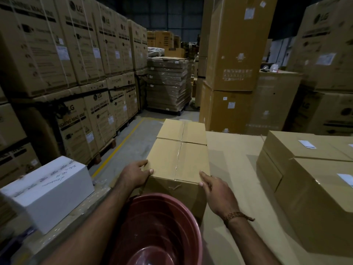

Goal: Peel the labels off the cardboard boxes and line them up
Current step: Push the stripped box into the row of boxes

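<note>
A plain taped cardboard box (pixel 177 159) stands in front of me on a large flat cardboard surface (pixel 235 169). A second like box (pixel 183 131) sits directly behind it, touching. My left hand (pixel 136 174) grips the near box's left front corner, thumb on top. My right hand (pixel 215 192) lies against its right front edge with fingers fairly straight. No label shows on either box top. To the right stand two more cardboard boxes (pixel 305 148) (pixel 324 197), each with a white label (pixel 307 144) (pixel 346 178) on top.
A reddish-brown plastic tub (pixel 158 232) sits just below my arms. A white box (pixel 49 190) with handwriting lies at left. Tall stacks of washing-machine cartons (pixel 57 54) line the left aisle; more stacks (pixel 235 54) rise behind. A yellow floor line (pixel 118 148) marks the aisle.
</note>
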Demonstrator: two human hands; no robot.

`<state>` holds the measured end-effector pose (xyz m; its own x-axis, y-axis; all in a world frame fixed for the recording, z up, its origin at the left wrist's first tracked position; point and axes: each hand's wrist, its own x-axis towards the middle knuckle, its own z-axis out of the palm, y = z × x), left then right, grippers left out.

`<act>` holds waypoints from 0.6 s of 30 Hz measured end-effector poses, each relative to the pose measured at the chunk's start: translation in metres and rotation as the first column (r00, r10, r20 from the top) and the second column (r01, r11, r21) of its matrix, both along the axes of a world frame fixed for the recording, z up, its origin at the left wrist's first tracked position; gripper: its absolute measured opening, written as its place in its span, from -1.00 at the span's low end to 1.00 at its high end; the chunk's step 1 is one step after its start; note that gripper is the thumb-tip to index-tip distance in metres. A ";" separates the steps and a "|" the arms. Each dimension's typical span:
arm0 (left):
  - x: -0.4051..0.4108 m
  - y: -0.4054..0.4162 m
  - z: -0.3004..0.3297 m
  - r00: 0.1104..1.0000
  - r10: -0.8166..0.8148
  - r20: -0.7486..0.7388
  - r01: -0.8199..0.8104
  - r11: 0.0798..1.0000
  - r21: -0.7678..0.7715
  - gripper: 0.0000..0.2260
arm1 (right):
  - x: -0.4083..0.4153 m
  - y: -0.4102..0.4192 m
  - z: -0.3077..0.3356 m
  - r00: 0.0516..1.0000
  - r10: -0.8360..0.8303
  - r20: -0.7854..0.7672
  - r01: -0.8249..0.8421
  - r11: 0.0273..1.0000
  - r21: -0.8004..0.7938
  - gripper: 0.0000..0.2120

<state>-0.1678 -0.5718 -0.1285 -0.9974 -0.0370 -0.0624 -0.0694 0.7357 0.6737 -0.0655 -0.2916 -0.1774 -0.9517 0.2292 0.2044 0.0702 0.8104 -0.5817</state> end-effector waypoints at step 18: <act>0.064 0.057 0.036 0.920 0.053 -0.388 -0.091 0.993 -0.081 -0.59 | 0.044 0.020 0.027 0.995 -0.102 -0.020 0.096 0.979 -0.182 -0.41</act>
<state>-0.1039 -0.5146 -0.0921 -0.9381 -0.0966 0.3326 0.1253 0.8005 0.5861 -0.0218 -0.2713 -0.1503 -0.9166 0.3576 0.1786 0.1253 0.6814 -0.7211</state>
